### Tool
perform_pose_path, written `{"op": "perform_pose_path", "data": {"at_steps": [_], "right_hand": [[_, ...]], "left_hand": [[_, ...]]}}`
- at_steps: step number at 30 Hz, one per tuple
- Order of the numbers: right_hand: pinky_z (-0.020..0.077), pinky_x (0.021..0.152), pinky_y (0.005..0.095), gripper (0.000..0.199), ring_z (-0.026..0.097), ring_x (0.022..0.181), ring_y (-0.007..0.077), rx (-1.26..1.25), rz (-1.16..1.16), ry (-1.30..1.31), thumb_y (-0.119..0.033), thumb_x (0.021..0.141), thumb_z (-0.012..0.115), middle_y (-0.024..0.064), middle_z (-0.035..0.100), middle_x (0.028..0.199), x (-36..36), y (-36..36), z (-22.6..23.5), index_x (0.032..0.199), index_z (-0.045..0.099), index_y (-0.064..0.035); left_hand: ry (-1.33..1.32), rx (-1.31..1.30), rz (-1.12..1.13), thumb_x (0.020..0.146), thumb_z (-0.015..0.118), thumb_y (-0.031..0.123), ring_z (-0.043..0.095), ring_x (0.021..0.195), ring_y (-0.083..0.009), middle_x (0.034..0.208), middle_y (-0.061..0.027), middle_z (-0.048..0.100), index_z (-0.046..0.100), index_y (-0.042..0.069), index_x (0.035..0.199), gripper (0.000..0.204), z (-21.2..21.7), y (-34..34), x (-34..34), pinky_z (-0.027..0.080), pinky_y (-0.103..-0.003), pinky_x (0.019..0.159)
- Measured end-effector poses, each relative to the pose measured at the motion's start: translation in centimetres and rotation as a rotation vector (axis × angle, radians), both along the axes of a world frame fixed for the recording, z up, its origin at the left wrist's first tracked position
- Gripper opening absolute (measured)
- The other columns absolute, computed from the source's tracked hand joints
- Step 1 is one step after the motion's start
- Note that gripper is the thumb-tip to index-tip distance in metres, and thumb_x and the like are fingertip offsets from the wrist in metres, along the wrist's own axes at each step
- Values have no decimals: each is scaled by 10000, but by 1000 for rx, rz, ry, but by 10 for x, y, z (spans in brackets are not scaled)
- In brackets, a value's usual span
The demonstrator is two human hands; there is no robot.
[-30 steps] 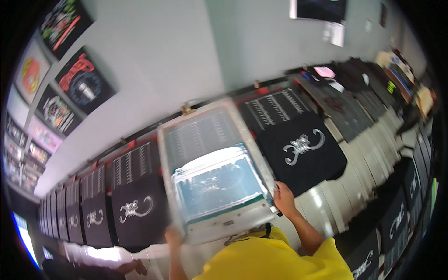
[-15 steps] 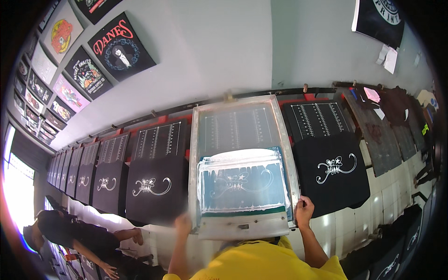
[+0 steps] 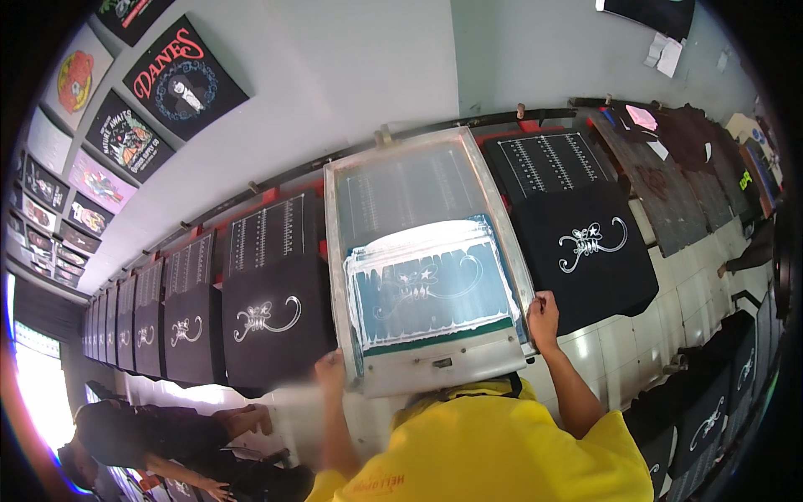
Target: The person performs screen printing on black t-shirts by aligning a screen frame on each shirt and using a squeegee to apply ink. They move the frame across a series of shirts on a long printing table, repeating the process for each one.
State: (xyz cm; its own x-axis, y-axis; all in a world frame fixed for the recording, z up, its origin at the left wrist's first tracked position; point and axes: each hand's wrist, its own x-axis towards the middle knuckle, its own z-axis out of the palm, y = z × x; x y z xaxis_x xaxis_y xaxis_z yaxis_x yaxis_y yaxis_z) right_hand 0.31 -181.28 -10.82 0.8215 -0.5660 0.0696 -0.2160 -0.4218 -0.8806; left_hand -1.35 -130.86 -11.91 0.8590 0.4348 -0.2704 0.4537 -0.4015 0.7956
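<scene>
In front of me lies a screen-printing frame (image 3: pixel 504 209) with a pale mesh and a blue stencil area (image 3: pixel 452 289). White ink borders the stencil, and a curling floral design shows faintly in it. Across the near end rests a wide squeegee (image 3: pixel 410 368) with a pale metal holder and a green blade edge. My right hand (image 3: pixel 544 320) is closed on the frame's right side near its front corner. At the opposite front corner, my left hand (image 3: pixel 329 371) is closed against the left edge. Neither hand touches the squeegee.
Black printed shirts on boards flank the frame, one at the right (image 3: pixel 585 251) and several at the left (image 3: pixel 263 322). A rail (image 3: pixel 288 174) runs behind. Dark boards with cloth (image 3: pixel 677 146) stand far right. Another person (image 3: pixel 159 431) bends at the lower left.
The view has tilted and shifted, so the scene sits higher. My left hand, blurred earlier, is now clearer at the frame's left front corner. My right hand keeps its hold.
</scene>
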Motion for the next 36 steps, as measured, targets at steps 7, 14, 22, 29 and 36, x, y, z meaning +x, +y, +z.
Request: {"op": "perform_pose_path", "data": {"at_steps": [7,14,22,29,36], "right_hand": [[478,668,375,177,628,702,267,60,32,52,-90,886,503,168,623,776,3,-4,0,1027,553,4],[496,672,306,138,647,717,189,-17,20,-40,-65,857,571,136,667,782,3,-6,20,902,662,28],[469,636,273,150,605,685,106,155,58,-53,-71,866,587,99,668,735,-7,-87,54,933,657,43],[459,650,235,132,591,725,80,113,74,-103,-13,859,565,56,661,764,-19,-234,78,927,668,36],[473,691,254,130,626,762,128,143,49,-99,-20,867,585,93,667,815,-31,-377,67,959,646,48]], "left_hand": [[-109,-283,33,932,632,225,530,658,-60,720,-3,642,701,-56,861,299,24,-7,-3,434,-256,598],[-228,-179,135,955,596,216,542,657,-90,763,-21,643,689,-65,908,300,4,-1,-7,439,-259,619],[-234,-115,88,961,582,214,513,630,-71,722,-2,616,685,-51,864,300,42,-76,-29,413,-253,593],[-288,-140,170,962,565,213,471,625,-59,700,18,585,671,-65,840,321,62,-254,-41,378,-240,575],[-151,-106,102,928,581,261,609,718,-153,805,-102,684,662,-87,1029,371,50,-377,-43,478,-322,672]]}}
